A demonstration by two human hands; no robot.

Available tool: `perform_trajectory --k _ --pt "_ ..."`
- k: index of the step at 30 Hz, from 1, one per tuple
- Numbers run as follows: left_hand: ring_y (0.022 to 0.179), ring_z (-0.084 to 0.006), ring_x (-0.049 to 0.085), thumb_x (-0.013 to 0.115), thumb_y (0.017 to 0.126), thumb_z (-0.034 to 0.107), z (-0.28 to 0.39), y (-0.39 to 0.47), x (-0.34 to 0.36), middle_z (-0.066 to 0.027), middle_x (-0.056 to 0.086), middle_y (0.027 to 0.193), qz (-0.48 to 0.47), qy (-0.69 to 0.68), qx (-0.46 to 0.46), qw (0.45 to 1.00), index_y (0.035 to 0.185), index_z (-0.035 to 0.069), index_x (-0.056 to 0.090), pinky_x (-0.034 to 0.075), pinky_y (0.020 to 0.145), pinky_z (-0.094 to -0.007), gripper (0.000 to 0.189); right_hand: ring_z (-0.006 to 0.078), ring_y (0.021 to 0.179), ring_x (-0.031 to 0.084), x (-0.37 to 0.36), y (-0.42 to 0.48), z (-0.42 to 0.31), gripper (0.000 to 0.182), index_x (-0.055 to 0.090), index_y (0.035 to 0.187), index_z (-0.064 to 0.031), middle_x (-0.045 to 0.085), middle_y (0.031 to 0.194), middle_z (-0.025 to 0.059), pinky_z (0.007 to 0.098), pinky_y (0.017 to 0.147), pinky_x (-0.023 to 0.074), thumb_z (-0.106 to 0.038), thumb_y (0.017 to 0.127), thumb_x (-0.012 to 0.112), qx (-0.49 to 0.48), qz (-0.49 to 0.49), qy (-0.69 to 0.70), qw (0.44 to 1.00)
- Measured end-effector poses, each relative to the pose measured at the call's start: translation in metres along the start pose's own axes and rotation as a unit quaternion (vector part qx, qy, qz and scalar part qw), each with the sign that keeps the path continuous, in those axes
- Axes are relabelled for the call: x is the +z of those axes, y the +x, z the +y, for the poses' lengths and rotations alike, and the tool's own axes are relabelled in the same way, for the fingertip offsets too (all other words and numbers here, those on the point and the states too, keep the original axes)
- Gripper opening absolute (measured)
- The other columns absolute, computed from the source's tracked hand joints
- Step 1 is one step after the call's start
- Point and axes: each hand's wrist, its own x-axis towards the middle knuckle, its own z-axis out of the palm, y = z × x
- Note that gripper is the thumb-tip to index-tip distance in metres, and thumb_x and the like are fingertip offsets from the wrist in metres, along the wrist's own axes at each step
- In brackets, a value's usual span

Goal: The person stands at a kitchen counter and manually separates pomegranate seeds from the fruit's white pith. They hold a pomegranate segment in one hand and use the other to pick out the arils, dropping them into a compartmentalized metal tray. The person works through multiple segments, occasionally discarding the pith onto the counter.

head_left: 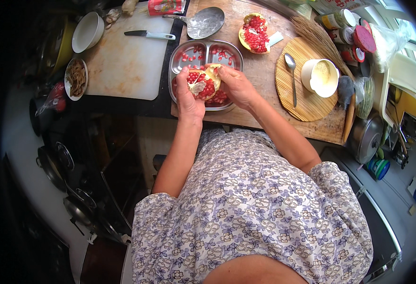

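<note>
Between my two hands is a broken piece of pomegranate (205,87), its red seeds and pale membrane facing up. My left hand (189,101) grips its left side, thumb upright along the edge. The fingers of my right hand (237,85) pinch the yellowish rind at its upper right. Directly beneath is a divided stainless steel tray (239,53) with loose pomegranate seeds (222,54) in its compartments; my hands hide part of it. Farther back on the wooden table lies another pomegranate piece (255,33), cut side up.
A white cutting board (122,67) on the left bears a knife (149,34). Behind the tray rests a metal skimmer (206,23). To the right, a round slatted mat (286,88) carries a spoon (290,76) and a white cup (312,76). Jars (339,19) line the right side.
</note>
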Motion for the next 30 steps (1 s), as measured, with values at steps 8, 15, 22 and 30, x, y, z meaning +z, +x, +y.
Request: perform_trajectory --k 8,15,22,30 --pt "0.086 -0.0201 0.06 0.055 0.083 0.034 -0.008 -0.006 -0.003 -0.0069 0.062 0.09 -0.017 -0.027 0.026 0.999 0.09 0.005 0.057 0.049 0.081 -0.037 0.03 0.0211 0.107 0.054 0.007 0.001 0.003 0.034 0.05 0.117 -0.0003 0.057 0.115 0.0118 0.0352 0.097 0.0411 -0.026 0.096 0.042 0.023 0.057 0.189 0.98" --pt "0.087 -0.018 0.058 0.054 0.084 0.033 -0.011 -0.023 0.006 -0.0059 0.06 0.091 0.002 -0.087 0.032 0.996 0.093 0.005 0.055 0.047 0.081 -0.0358 0.03 0.0191 0.102 0.056 0.0 0.008 0.023 0.029 0.052 0.113 -0.0032 0.058 0.111 0.009 0.0351 0.093 0.0439 -0.025 0.094 0.047 0.015 0.12 0.302 0.946" --pt "0.087 -0.0161 0.056 0.052 0.086 0.035 -0.015 -0.038 0.015 -0.0045 0.058 0.092 0.041 -0.096 0.093 0.99 0.094 0.006 0.054 0.045 0.083 -0.034 0.03 0.0171 0.089 0.059 0.028 0.002 0.012 0.023 0.055 0.101 -0.0023 0.06 0.095 0.008 0.0325 0.079 0.0513 -0.023 0.094 0.049 -0.054 0.276 0.183 0.942" --pt "0.091 -0.0157 0.056 0.052 0.087 0.036 -0.011 -0.042 0.016 -0.0035 0.058 0.094 0.063 -0.123 0.112 0.984 0.098 0.008 0.053 0.045 0.084 -0.0345 0.031 0.014 0.079 0.061 0.025 -0.002 -0.009 0.027 0.057 0.104 -0.0004 0.059 0.088 0.0066 0.0257 0.063 0.0534 -0.024 0.094 0.048 -0.08 0.306 -0.045 0.948"
